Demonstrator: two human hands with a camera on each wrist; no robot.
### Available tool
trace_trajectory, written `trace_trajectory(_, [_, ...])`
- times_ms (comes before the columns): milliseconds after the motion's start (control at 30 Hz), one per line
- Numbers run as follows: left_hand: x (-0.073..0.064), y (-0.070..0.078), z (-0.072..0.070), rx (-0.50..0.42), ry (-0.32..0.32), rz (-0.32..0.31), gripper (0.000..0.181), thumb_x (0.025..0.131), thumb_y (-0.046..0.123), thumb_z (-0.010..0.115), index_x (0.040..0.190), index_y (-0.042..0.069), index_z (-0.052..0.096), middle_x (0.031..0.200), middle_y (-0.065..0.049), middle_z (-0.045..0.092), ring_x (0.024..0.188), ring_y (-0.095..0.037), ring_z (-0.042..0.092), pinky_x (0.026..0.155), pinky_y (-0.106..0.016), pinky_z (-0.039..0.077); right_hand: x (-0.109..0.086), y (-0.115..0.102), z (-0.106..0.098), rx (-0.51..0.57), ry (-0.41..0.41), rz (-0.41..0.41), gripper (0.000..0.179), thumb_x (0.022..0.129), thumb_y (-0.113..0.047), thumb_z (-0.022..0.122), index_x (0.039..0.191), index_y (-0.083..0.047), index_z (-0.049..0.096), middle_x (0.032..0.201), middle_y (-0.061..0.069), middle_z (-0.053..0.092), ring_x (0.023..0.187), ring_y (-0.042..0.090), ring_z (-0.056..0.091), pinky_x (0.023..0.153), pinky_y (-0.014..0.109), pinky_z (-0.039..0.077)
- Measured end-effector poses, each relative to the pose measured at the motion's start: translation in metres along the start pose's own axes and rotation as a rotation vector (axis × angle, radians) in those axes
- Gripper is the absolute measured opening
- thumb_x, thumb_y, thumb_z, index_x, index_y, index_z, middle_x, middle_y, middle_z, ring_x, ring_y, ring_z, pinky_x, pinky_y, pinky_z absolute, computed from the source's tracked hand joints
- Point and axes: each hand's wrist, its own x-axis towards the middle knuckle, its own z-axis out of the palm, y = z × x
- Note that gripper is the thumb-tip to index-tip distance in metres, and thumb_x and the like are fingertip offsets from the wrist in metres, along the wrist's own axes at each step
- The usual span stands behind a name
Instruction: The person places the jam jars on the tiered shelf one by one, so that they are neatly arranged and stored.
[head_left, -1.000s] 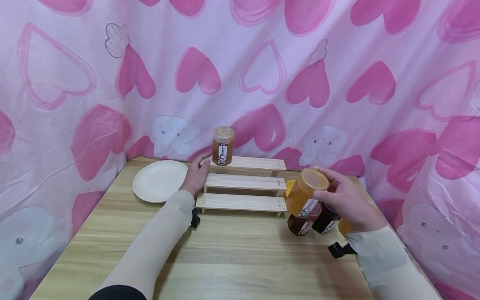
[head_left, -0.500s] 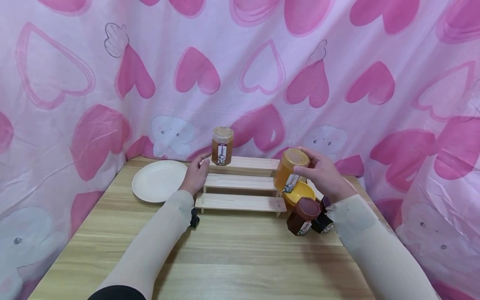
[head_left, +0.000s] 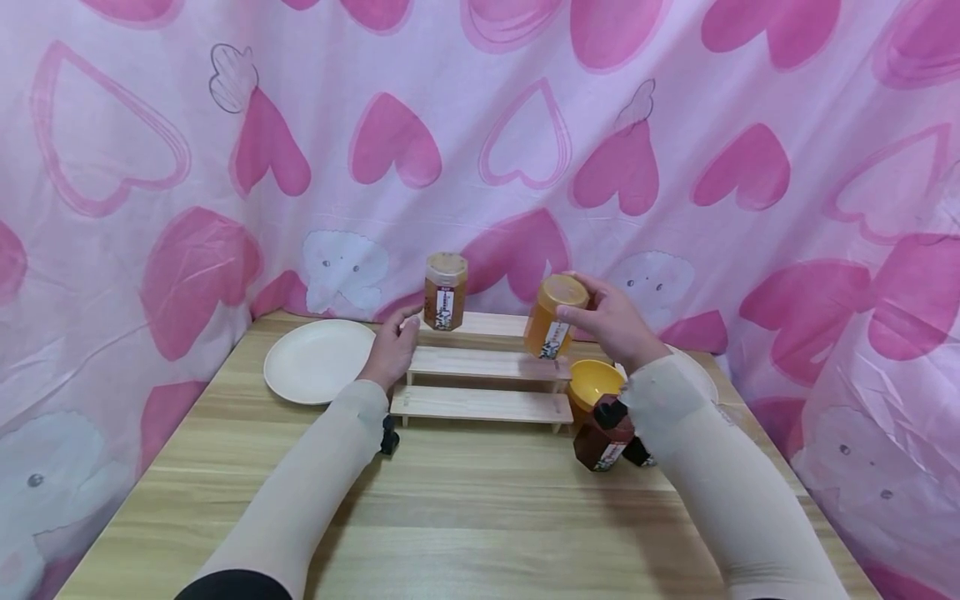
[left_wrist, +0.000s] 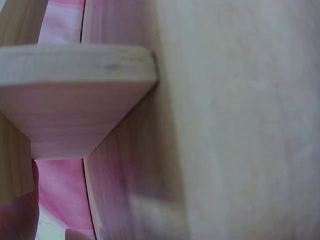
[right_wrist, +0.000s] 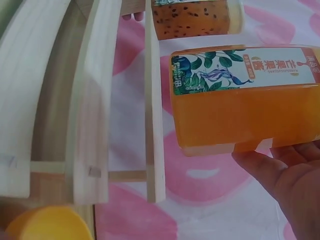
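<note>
A three-tier wooden display stand (head_left: 480,405) stands at the back of the table. My left hand (head_left: 392,348) grips its left end near the top tier; in the left wrist view its fingers (left_wrist: 19,217) lie against the wood. On the top tier's left end stands a jar of amber jam with dark seeds (right_wrist: 192,20). My right hand (head_left: 617,327) holds a jar of orange jam (head_left: 551,323) by its upper part, thumb toward me. Slightly tilted, this jar overlaps the right part of the top tier in the head view; its label (right_wrist: 225,70) shows in the right wrist view.
Right of the stand are a yellow bowl (head_left: 596,382), a dark red jar (head_left: 600,442) and a darker jar (head_left: 640,452) partly hidden by my right forearm. A white plate (head_left: 318,362) lies left; another pale plate (head_left: 697,375) is behind the right arm. A pink heart-patterned curtain (head_left: 480,125) closes the back.
My right hand has carried the orange jam jar up and left, from above the dark jars to the right end of the stand. The yellow bowl is now uncovered. My left hand stays put.
</note>
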Motion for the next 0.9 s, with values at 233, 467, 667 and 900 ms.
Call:
trace_trajectory(233, [0.000,0.000,0.001,-0.006,0.012,0.031,0.046,0.114,0.039,0.042,0.155,0.021,0.052,0.115,-0.023,0.061,0.094,-0.022,0.057,0.089,-0.040,0.048,0.020,0.000,0.006,0.050,-0.001,-0.055,0.054,0.098,-0.033,0.078,0.148,-0.025,0.057,0.135,0.007,0.064,0.124,0.025,0.060,0.115,0.047,0.043])
trace_trajectory(467, [0.000,-0.003,0.001,-0.015,0.014,0.033,0.048,0.114,0.040,0.042,0.156,0.020,0.051,0.115,-0.031,0.059,0.092,-0.028,0.057,0.084,-0.038,0.047,0.039,0.006,0.013,0.108,0.006,-0.037,0.054,0.100,-0.027,0.076,0.150,-0.024,0.055,0.136,0.009,0.062,0.123,0.025,0.060,0.113,0.047,0.046])
trace_trajectory(667, [0.000,-0.003,0.001,-0.013,0.017,0.033,0.048,0.114,0.040,0.042,0.156,0.020,0.051,0.112,-0.028,0.060,0.093,-0.029,0.057,0.084,-0.040,0.048,0.047,0.006,0.017,0.127,0.016,-0.011,0.059,0.102,-0.019,0.073,0.156,-0.018,0.050,0.139,0.013,0.060,0.125,0.029,0.058,0.116,0.051,0.044])
trace_trajectory(900, [-0.002,-0.001,0.001,-0.002,0.017,0.038,0.047,0.114,0.037,0.042,0.156,0.019,0.051,0.106,-0.029,0.059,0.084,-0.023,0.055,0.079,-0.039,0.048,0.060,0.026,0.016,0.101,0.033,-0.027,0.063,0.100,-0.028,0.076,0.157,-0.024,0.049,0.140,0.010,0.062,0.126,0.028,0.060,0.115,0.049,0.045])
